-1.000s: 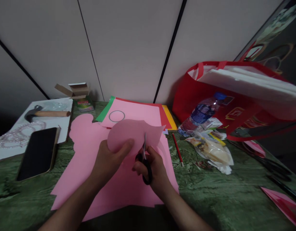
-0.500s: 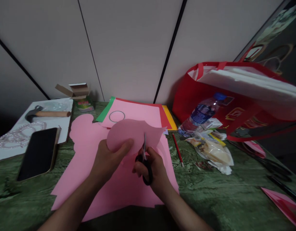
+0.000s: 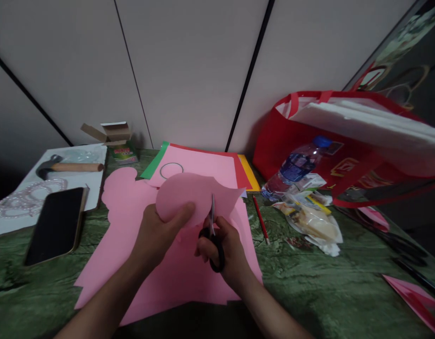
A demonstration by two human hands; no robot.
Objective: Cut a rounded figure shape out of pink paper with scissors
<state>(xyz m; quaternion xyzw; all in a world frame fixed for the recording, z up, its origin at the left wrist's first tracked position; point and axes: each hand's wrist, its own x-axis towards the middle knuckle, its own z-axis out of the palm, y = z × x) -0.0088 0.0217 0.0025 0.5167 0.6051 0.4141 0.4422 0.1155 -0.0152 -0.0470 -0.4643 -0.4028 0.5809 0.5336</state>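
Two hands are busy: the pink paper shape (image 3: 196, 195) is pinched in the left hand (image 3: 157, 235), and the scissors (image 3: 213, 240) are gripped by the right hand (image 3: 226, 249). Small snips are best made while the paper is turned slowly, fingers kept off the blades.

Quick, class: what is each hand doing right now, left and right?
Left hand: closed, pinching the pink paper cutout.
Right hand: closed around the black scissors, blades in the cutout.
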